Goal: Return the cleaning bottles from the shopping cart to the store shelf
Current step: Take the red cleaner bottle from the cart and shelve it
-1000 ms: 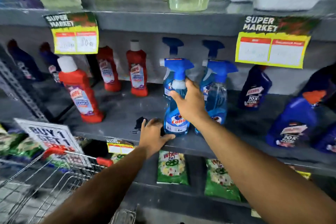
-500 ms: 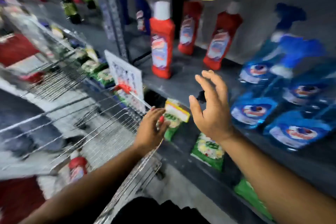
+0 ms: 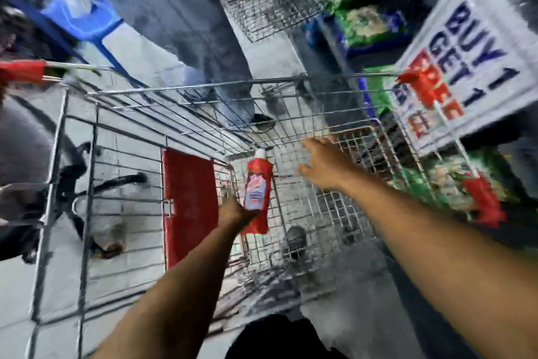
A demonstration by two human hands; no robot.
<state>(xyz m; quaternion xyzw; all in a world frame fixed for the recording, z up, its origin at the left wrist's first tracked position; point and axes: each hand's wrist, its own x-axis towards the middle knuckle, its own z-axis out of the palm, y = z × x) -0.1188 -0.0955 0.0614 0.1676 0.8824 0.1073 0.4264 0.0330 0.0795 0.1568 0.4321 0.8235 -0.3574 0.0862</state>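
Note:
I look down into the wire shopping cart (image 3: pixel 203 87). A red cleaning bottle (image 3: pixel 257 192) with a white cap and a pale label lies in the cart's bottom. My left hand (image 3: pixel 234 211) reaches into the cart and touches the bottle's lower left side; blur hides whether the fingers close around it. My right hand (image 3: pixel 323 165) hovers open just right of the bottle's cap, fingers spread, holding nothing. The store shelf with the other bottles is out of view.
A red flap (image 3: pixel 189 204) stands inside the cart at the left. A "BUY 1 GET 1" sign (image 3: pixel 477 47) and green packets (image 3: pixel 448 187) line the right. A second wire basket (image 3: pixel 262 9) sits beyond. A person's legs (image 3: pixel 221 67) stand behind the cart.
My view has swung from the shelf down into the cart. The right hand let go of the blue spray bottle and came down open. The left hand went from the cart's rim to the red bottle.

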